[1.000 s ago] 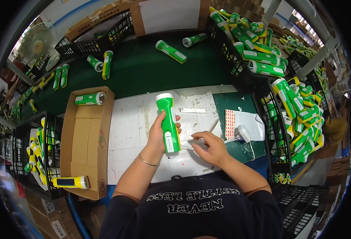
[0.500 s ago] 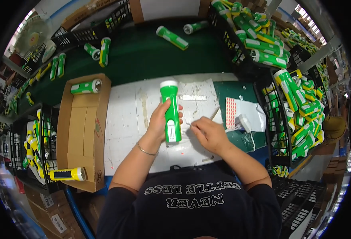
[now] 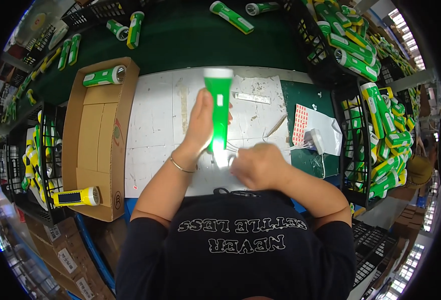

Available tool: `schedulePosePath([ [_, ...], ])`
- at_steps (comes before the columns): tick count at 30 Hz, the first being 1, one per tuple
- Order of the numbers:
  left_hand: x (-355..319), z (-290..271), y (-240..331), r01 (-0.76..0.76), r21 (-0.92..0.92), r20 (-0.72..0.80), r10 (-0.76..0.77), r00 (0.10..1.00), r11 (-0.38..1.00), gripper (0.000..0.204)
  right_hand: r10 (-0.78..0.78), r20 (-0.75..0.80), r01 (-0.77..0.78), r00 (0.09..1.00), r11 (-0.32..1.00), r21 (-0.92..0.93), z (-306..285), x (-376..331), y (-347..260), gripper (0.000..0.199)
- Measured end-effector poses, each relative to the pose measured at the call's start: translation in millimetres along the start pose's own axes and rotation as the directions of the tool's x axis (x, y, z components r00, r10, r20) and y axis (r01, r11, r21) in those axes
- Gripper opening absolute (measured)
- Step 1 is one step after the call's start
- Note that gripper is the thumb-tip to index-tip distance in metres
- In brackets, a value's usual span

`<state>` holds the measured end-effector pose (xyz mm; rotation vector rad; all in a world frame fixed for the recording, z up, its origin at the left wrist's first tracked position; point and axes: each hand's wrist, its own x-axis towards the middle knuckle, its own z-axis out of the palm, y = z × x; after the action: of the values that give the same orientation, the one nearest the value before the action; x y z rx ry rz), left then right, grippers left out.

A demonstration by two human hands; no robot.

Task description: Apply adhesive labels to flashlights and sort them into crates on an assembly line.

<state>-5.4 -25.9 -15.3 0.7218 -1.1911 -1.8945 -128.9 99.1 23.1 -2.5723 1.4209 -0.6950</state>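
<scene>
My left hand is wrapped round a green flashlight with a white head, held upright over the white work surface. A bright light glares at the flashlight's lower end. Close beside that end, my right hand is closed in a pinch on a thin white cord, somewhat blurred by motion. What its fingertips touch is partly lost in the glare. The cord runs to a white plug adapter lying on a white sheet with red markings.
To the left stands an open cardboard box holding a green flashlight, with a yellow flashlight across its near end. Black crates heaped with flashlights stand at right. Several flashlights lie on the green belt behind.
The right hand has moved toward the flashlight's lower end, and the cord now stretches from it to the adapter. A bright light has appeared at that end. The whole view has shifted slightly.
</scene>
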Motion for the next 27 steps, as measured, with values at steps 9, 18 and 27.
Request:
schedulePosePath([
  [9,-5.0,2.1,1.0,0.187,-0.233,0.156,-0.153,0.976,0.954,0.038,0.577,-0.155,-0.474,0.802,0.772,0.423,12.8,25.5,8.5,0.032],
  [18,-22.6,12.8,23.8,0.205,0.136,0.059,-0.215,0.975,0.969,0.033,0.696,-0.097,-0.448,0.711,0.555,0.701,-12.7,-1.1,48.7,0.041],
  [27,-50.2,4.2,53.1,-0.324,0.921,0.327,0.020,0.945,0.218,0.044,0.427,0.237,-0.484,0.873,0.690,0.539,-46.6,14.1,54.8,0.062],
])
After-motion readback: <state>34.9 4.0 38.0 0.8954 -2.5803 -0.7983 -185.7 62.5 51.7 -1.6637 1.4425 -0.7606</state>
